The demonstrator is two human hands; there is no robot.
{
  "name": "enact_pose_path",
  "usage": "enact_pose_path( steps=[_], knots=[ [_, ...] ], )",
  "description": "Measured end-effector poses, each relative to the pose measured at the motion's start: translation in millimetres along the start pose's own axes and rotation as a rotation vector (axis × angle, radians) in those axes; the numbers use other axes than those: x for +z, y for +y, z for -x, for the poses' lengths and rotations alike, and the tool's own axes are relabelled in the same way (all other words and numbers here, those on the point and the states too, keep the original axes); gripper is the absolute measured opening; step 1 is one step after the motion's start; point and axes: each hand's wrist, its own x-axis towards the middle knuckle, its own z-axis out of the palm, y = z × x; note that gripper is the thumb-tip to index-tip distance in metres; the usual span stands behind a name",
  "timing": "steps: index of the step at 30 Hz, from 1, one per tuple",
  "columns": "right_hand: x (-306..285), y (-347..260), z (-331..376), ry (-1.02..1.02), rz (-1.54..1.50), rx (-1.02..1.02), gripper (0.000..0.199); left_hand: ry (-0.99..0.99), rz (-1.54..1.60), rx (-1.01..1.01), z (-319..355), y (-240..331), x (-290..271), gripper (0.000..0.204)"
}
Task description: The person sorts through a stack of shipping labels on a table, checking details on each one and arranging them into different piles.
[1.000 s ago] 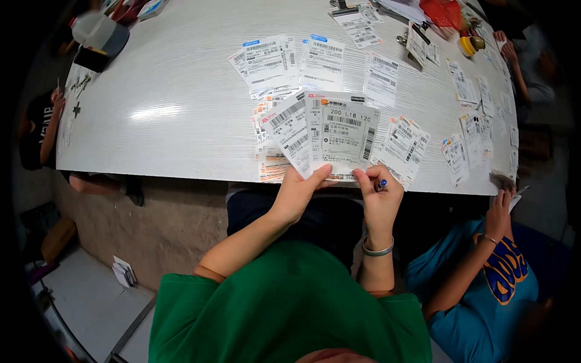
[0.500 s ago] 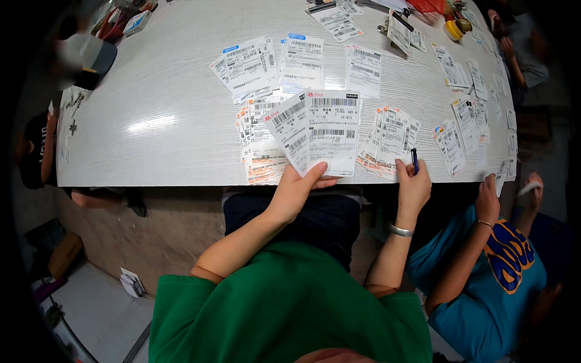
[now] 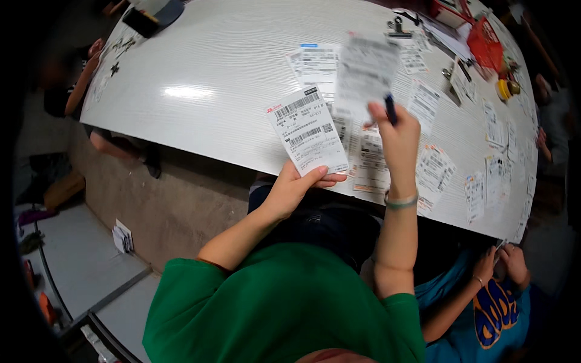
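Observation:
Near the table edge, my left hand (image 3: pixel 299 184) is closed on a printed shipping label (image 3: pixel 310 133), thumb on its lower end; I cannot tell whether more sheets lie under it. My right hand (image 3: pixel 397 142) is raised over the table, pinching another shipping label (image 3: pixel 367 72), blurred by motion. A dark pen (image 3: pixel 391 109) is tucked in the same hand. Under and around this hand lie an orange-edged label pile (image 3: pixel 371 169), partly covered, and a blue-headed label pile (image 3: pixel 321 60). A lone label (image 3: pixel 423 104) and a fanned pile (image 3: pixel 437 172) lie to its right.
On the white table (image 3: pixel 212 121), a black bulldog clip (image 3: pixel 397 27) and a red basket (image 3: pixel 486 45) stand far right, with a yellow-lidded jar (image 3: pixel 505 89) nearby. More labels (image 3: pixel 475 196) lie right. A co-worker's hands (image 3: pixel 499 266) hold paper; a cap (image 3: pixel 169 12) sits far left.
My right hand has gone from the table edge up and away, now with a label in it. The fan in my left hand has become one visible label. The view has turned.

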Motion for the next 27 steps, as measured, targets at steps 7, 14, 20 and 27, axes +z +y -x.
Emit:
enact_pose_path(
  steps=[7,14,20,27],
  knots=[
    [66,33,-92,-0.162,0.925,-0.178,0.033,0.025,-0.078,0.049,-11,-11,-10,0.032],
    [21,22,-31,-0.231,0.514,-0.120,0.026,0.014,-0.036,0.049,-15,-21,-20,0.032],
    [4,-1,39,-0.587,0.456,-0.065,0.013,-0.008,-0.105,-0.049,-15,-19,-33,0.031],
    [26,10,6,-0.369,0.435,-0.140,0.015,-0.001,-0.208,0.035,-15,-17,-54,0.027]
  ],
)
